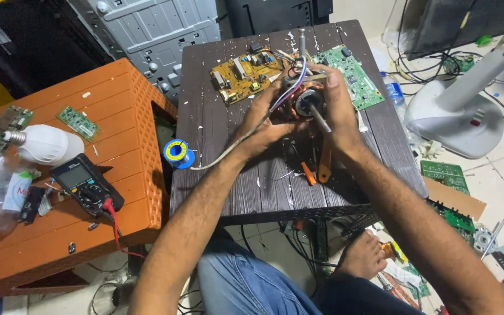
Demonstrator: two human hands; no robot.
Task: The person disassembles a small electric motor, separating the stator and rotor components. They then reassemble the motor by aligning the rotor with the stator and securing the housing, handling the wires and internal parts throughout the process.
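The dark tabletop fills the middle of the room, with an orange tabletop at its nine o'clock. On the orange one lie a white bulb and, toward six o'clock from it, a black multimeter with a red lead. Near the dark tabletop's twelve o'clock edge sit a yellow circuit board and, at its three o'clock, a green circuit board.

Both hands meet just in front of these boards around a small motor with copper windings and a steel shaft. The left hand cups it from the nine o'clock side, fingers curled shut on the body. The right hand closes over it from three o'clock, thumb pressed on top. Coloured wires rise from it toward twelve o'clock.

A blue solder reel lies at the left hand's eight o'clock.

It looks like an inspection step: the motor is lifted and being examined. Turning it further would call for a steady two-handed hold without straining the wires.
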